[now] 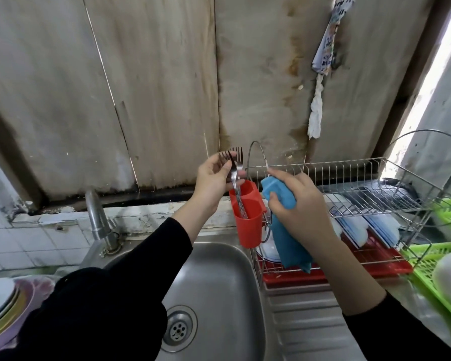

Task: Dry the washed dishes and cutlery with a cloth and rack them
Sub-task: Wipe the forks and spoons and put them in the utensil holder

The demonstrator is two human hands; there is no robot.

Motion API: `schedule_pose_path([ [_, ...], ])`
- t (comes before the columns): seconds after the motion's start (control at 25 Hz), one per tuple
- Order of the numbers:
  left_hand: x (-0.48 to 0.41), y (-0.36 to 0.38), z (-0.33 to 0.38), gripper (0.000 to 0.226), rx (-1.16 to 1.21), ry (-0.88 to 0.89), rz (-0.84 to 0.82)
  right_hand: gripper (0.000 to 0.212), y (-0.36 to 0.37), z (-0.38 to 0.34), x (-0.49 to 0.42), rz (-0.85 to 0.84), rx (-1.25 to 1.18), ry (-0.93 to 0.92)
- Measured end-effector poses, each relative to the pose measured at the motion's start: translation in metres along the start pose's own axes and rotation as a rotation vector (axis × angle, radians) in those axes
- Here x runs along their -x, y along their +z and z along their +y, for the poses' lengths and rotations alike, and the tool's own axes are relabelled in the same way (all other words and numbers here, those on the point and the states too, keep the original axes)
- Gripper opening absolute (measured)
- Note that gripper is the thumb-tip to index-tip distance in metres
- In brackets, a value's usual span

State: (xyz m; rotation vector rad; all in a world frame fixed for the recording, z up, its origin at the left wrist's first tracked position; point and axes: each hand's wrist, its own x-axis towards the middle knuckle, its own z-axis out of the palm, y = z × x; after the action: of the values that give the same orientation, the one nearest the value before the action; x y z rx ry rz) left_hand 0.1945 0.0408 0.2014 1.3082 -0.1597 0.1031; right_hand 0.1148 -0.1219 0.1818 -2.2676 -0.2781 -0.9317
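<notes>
Two forks [235, 165], left hand [214, 178] pinching, ends in red holder [249, 225]; right hand [302, 204] clutches blue cloth [284, 230]; paper [328, 40] illegible.

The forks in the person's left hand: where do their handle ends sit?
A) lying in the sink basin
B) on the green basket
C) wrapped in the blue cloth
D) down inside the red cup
D: the left hand holds the forks tines up, and their handles run down into the red cup, while the right hand grips the blue cloth apart from them.
</notes>
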Motion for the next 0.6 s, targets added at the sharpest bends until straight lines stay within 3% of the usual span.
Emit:
schedule_pose_path([
  [0.24,0.0,-0.003,-0.024,0.018,-0.115,-0.099,0.038,0.045,0.006,0.003,0.003,0.012,0.015,0.005],
  [0.44,-0.005,0.0,-0.026,0.039,-0.388,-0.006,0.078,0.047,0.006,0.002,0.003,0.004,-0.001,0.006],
  [0.6,-0.002,0.001,-0.023,0.041,-0.321,-0.043,0.086,0.043,0.003,0.0,0.004,-0.006,0.001,0.006],
])
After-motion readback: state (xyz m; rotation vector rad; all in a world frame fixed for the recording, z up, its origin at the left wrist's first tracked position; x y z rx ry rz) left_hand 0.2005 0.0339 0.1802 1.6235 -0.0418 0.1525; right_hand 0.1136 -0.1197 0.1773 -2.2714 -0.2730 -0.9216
